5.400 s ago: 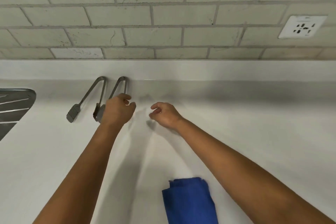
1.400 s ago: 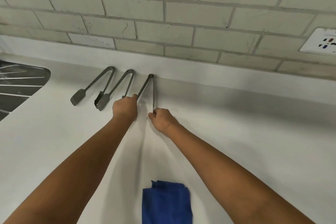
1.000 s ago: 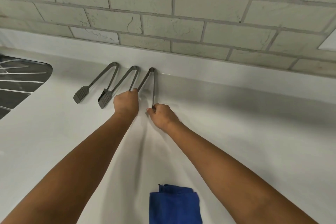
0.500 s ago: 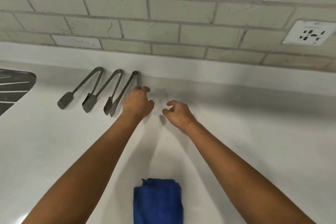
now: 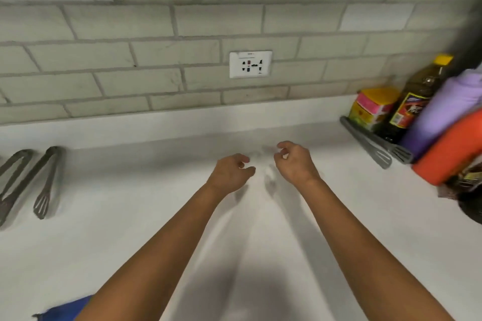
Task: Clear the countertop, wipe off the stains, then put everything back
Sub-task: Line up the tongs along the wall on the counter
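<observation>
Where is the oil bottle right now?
Head view, far right: the oil bottle stands by the tiled wall, between a yellow-lidded container and a purple bottle.

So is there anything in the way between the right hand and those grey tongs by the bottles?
No, nothing visible. Only bare white countertop lies between the empty right hand and the grey tongs. The oil bottle and yellow-lidded jar stand behind the tongs, against the wall.

I am in a home kitchen.
I see a white countertop (image 5: 352, 216), a tile wall (image 5: 156, 21), tongs (image 5: 44, 180) and an oil bottle (image 5: 414, 101).
</observation>
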